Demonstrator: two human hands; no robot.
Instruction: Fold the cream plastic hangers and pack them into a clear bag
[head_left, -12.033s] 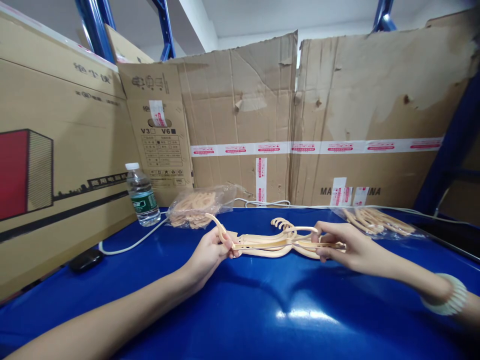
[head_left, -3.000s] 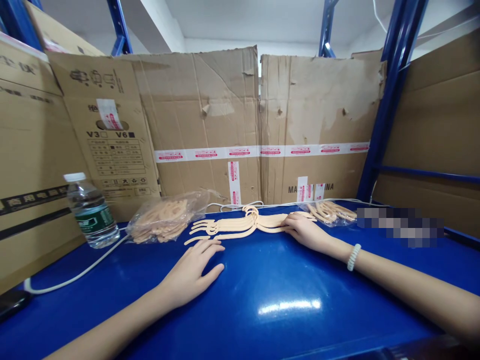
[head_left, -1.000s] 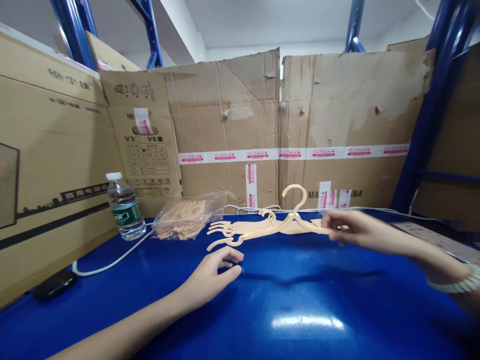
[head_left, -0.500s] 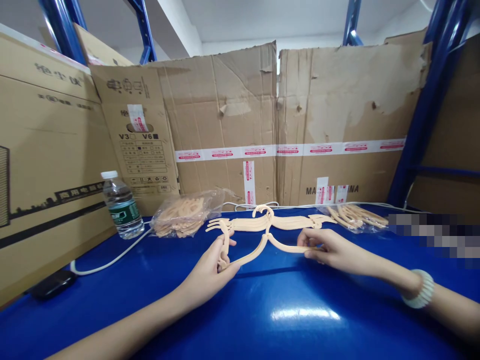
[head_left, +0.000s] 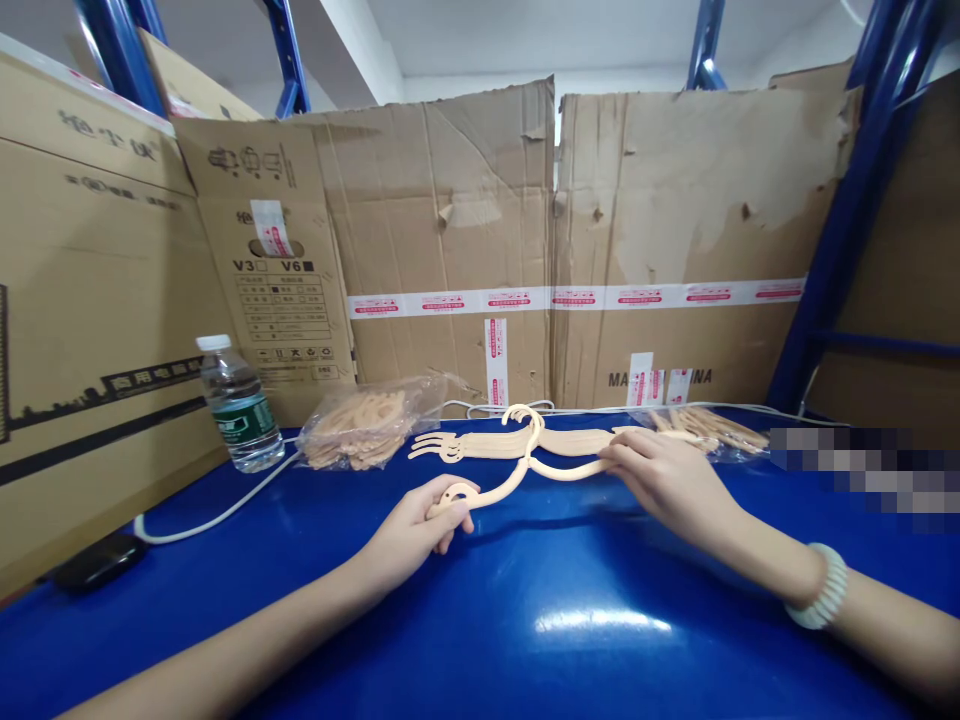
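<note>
A beige plastic hanger (head_left: 517, 478) lies low over the blue table (head_left: 525, 610), held at both ends. My left hand (head_left: 416, 530) is closed on its left tip, fingers curled under it. My right hand (head_left: 664, 475) rests over its right arm, fingers bent down on it. Just behind it a row of similar beige hangers (head_left: 480, 445) lies flat on the table, hooks at the middle.
A clear bag of beige hangers (head_left: 367, 420) lies at the back left and another bag (head_left: 712, 428) at the back right. A water bottle (head_left: 238, 405) stands at the left beside a white cable (head_left: 217, 515) and a black device (head_left: 94, 560). Cardboard boxes (head_left: 450, 240) wall in the back and left.
Over the last second my right hand lifted one hanger off the row, my left hand took its left end, and both hands lowered it nearer the table, in front of the row.
</note>
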